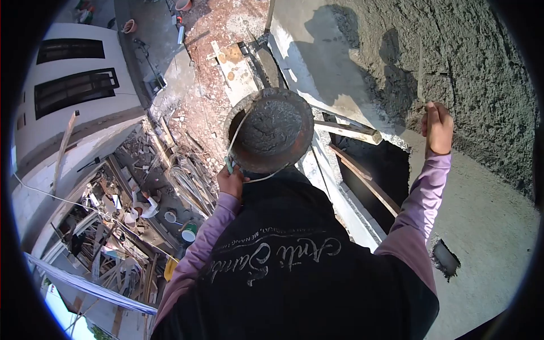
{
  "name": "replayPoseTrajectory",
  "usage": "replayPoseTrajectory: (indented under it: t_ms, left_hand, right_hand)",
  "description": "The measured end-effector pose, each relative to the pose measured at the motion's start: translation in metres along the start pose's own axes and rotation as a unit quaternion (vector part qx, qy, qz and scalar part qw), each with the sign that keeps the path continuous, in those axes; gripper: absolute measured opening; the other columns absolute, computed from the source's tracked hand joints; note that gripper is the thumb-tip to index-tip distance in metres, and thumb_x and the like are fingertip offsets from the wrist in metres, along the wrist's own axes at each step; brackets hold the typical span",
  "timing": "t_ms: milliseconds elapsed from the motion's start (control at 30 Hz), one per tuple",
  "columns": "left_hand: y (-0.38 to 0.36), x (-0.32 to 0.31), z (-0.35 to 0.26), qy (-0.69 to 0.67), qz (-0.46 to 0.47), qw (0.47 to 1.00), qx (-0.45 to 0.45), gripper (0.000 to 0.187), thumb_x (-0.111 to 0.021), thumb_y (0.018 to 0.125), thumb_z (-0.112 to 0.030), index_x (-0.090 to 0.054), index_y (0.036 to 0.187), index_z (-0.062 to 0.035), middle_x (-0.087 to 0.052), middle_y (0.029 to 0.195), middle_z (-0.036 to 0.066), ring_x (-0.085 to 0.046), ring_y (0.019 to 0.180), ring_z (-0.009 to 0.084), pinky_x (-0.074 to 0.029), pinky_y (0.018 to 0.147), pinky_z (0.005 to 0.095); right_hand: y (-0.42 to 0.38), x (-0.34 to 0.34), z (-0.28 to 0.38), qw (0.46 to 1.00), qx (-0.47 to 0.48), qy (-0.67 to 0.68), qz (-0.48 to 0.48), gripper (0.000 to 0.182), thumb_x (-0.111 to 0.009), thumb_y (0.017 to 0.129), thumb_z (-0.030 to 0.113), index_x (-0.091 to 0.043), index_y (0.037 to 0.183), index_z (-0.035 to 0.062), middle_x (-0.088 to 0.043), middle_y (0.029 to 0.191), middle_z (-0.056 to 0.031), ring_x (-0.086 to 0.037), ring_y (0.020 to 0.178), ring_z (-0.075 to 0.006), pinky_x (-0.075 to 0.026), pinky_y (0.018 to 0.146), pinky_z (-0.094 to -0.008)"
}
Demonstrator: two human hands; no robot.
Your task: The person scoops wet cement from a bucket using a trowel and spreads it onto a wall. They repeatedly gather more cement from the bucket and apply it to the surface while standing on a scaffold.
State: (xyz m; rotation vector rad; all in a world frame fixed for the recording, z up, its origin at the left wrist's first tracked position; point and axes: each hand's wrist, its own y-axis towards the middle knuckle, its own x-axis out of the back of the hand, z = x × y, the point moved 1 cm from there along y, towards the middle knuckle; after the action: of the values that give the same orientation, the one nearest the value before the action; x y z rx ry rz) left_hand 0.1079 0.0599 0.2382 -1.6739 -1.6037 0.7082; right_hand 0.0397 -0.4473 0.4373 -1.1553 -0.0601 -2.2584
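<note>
My left hand [231, 182] is closed around the thin cord handle of a round, mortar-crusted bucket [303, 141]. Wet grey mortar [271, 127] lies inside it, its surface below the rim. The bucket hangs in front of my chest, its mouth turned up toward me. Out to the right, my right hand [439, 129] is held in a fist above rough grey wet concrete [481, 85]. A thin straight line runs up from near those fingers; whether they grip anything cannot be made out. Smoother concrete [481, 226] spreads below my right arm.
A dark opening [377, 170] with wooden beams [362, 177] lies between me and the slab. A smaller hole [446, 259] pierces the slab at right. Far below on the left, a person [148, 207] is among scrap timber [107, 238], near a green-and-white pail [189, 232].
</note>
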Motion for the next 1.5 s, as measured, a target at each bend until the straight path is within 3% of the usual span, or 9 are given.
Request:
replayPoseTrajectory:
  t_ms: [133, 233, 367, 567, 767, 867, 933, 1267, 1500]
  left_hand:
    - [0.007, -0.016, -0.004, 0.052, 0.068, 0.995, -0.050, 0.017, -0.048, 0.093, -0.001, -0.061, 0.103, 0.0012, -0.055, 0.071, 0.002, -0.053, 0.056, 0.0102, -0.055, 0.052, 0.0288]
    - [0.011, -0.032, -0.006, 0.070, 0.094, 0.991, -0.060, 0.016, -0.051, 0.097, -0.009, -0.063, 0.102, 0.0005, -0.055, 0.068, 0.001, -0.053, 0.056, 0.0098, -0.054, 0.053, 0.0276]
    - [0.010, -0.050, -0.009, 0.089, 0.124, 0.986, -0.073, 0.015, -0.050, 0.095, -0.007, -0.063, 0.097, -0.0010, -0.054, 0.069, 0.001, -0.052, 0.057, 0.0099, -0.053, 0.052, 0.0279]
    - [0.008, -0.060, -0.012, 0.058, 0.107, 0.992, -0.043, 0.016, -0.047, 0.091, 0.001, -0.062, 0.093, -0.0004, -0.056, 0.070, 0.003, -0.052, 0.054, 0.0111, -0.050, 0.046, 0.0274]
    - [-0.001, -0.062, 0.002, 0.078, 0.141, 0.984, -0.080, 0.014, -0.050, 0.093, -0.006, -0.063, 0.091, -0.0025, -0.058, 0.071, 0.001, -0.052, 0.056, 0.0106, -0.046, 0.048, 0.0268]
    - [-0.002, -0.071, -0.002, 0.058, 0.120, 0.990, -0.049, 0.015, -0.049, 0.094, -0.006, -0.064, 0.092, -0.0019, -0.058, 0.071, 0.001, -0.052, 0.057, 0.0103, -0.046, 0.048, 0.0266]
    - [0.005, -0.071, -0.004, 0.077, 0.126, 0.988, -0.048, 0.021, -0.048, 0.093, -0.003, -0.064, 0.105, 0.0014, -0.058, 0.073, 0.003, -0.052, 0.054, 0.0108, -0.048, 0.046, 0.0269]
    - [0.006, -0.056, -0.003, 0.125, 0.129, 0.982, -0.054, 0.036, -0.050, 0.089, 0.001, -0.064, 0.122, -0.0009, -0.060, 0.078, 0.003, -0.055, 0.058, 0.0103, -0.049, 0.046, 0.0260]
    - [0.013, -0.062, -0.002, 0.069, 0.125, 0.989, -0.033, 0.021, -0.049, 0.083, 0.004, -0.064, 0.097, 0.0009, -0.063, 0.081, 0.004, -0.055, 0.058, 0.0123, -0.048, 0.047, 0.0264]
  right_hand:
    - [-0.086, -0.044, 0.001, 0.957, 0.205, -0.192, 0.078, 0.025, -0.066, 0.083, 0.020, -0.066, 0.097, -0.0019, -0.067, 0.085, -0.0246, -0.065, 0.079, -0.0419, -0.051, 0.071, -0.0456]
    - [-0.095, -0.152, -0.049, 0.904, 0.144, -0.274, 0.294, 0.034, -0.067, 0.074, 0.025, -0.071, 0.097, 0.0004, -0.067, 0.095, -0.0254, -0.067, 0.091, -0.0414, -0.054, 0.083, -0.0467]
    - [-0.123, -0.307, -0.101, 0.859, 0.259, -0.358, 0.259, 0.031, -0.071, 0.074, 0.019, -0.068, 0.097, -0.0013, -0.062, 0.105, -0.0221, -0.068, 0.093, -0.0364, -0.057, 0.077, -0.0445]
    - [-0.164, -0.242, -0.137, 0.836, 0.434, -0.283, 0.182, 0.039, -0.065, 0.076, 0.014, -0.060, 0.111, -0.0025, -0.059, 0.106, -0.0176, -0.065, 0.094, -0.0327, -0.057, 0.076, -0.0442]
    - [-0.103, -0.201, -0.121, 0.858, 0.237, -0.416, 0.188, 0.033, -0.068, 0.077, 0.021, -0.070, 0.103, 0.0015, -0.068, 0.094, -0.0174, -0.068, 0.089, -0.0355, -0.057, 0.079, -0.0438]
    - [-0.092, -0.230, -0.133, 0.806, 0.254, -0.374, 0.383, 0.021, -0.064, 0.077, 0.021, -0.070, 0.083, 0.0021, -0.068, 0.081, -0.0224, -0.070, 0.077, -0.0372, -0.057, 0.074, -0.0460]
    - [-0.110, -0.261, -0.151, 0.818, 0.297, -0.330, 0.365, 0.020, -0.066, 0.078, 0.024, -0.072, 0.080, 0.0054, -0.068, 0.078, -0.0235, -0.069, 0.076, -0.0394, -0.057, 0.075, -0.0478]
    - [-0.185, -0.240, -0.160, 0.928, 0.214, -0.085, 0.292, 0.030, -0.069, 0.085, 0.026, -0.066, 0.103, 0.0022, -0.067, 0.100, -0.0200, -0.065, 0.094, -0.0397, -0.052, 0.084, -0.0458]
    - [-0.187, -0.209, -0.144, 0.951, 0.170, -0.049, 0.253, 0.038, -0.071, 0.083, 0.029, -0.063, 0.110, 0.0029, -0.067, 0.100, -0.0217, -0.064, 0.096, -0.0418, -0.051, 0.084, -0.0470]
